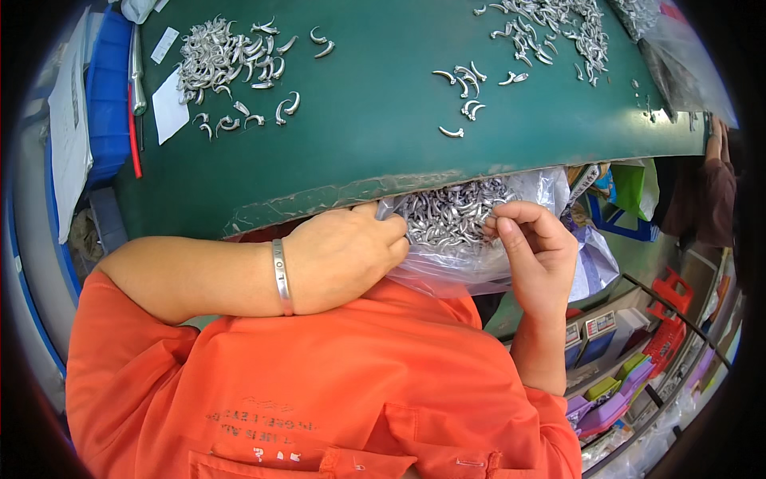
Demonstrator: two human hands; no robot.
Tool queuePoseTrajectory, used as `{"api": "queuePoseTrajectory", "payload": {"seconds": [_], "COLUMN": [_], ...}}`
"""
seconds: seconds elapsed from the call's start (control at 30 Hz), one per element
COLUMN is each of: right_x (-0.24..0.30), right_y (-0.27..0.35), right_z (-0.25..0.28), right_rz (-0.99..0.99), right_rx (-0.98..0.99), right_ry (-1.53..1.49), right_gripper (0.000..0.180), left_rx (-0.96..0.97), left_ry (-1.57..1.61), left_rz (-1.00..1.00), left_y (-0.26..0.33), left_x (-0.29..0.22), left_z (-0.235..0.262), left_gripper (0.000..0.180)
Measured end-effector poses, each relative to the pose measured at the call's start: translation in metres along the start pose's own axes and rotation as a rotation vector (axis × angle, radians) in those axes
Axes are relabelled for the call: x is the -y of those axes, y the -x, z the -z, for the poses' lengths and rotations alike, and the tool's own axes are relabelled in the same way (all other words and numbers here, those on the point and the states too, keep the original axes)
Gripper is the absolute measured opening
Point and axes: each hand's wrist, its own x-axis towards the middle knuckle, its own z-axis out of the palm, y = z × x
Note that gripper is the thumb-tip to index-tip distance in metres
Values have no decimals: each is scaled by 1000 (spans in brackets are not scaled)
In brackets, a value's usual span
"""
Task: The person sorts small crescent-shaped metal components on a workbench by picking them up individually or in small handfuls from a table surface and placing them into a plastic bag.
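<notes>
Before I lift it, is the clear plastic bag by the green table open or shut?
Open: the clear plastic bag gapes, curved silver metal pieces showing uncovered between left hand and right hand.

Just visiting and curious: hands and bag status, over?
Left hand gripping plastic bag. Right hand at curved metal pieces, grasp unclear. Bag open beside table; nothing visibly blocking.

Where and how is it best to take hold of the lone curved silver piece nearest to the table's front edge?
Probably pinch the curved silver piece across its middle, on its two long sides, coming from the front edge of the green table. It is slim and lies roughly left to right; the neighbouring pieces sit beyond it.
</notes>
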Motion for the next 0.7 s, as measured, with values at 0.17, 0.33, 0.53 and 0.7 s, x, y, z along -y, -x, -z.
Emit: {"api": "queuePoseTrajectory", "payload": {"seconds": [0.17,0.33,0.53,0.7], "right_x": [4,-1,-4,-8], "right_y": [-2,-8,-9,-3], "right_z": [7,15,22,22], "right_rz": [-52,-305,-348,-317], "right_rx": [-27,36,74,41], "right_ry": [-108,-548,-698,-562], "right_gripper": [17,25,27,20], "left_rx": [-6,-64,-123,-103], "left_ry": [-27,35,38,30], "left_rz": [-13,13,-11,21], "left_y": [-3,-4,-9,-11], "left_x": [-2,1,7,6], "left_z": [4,-5,-16,-17], "left_gripper": [12,10,13,9]}}
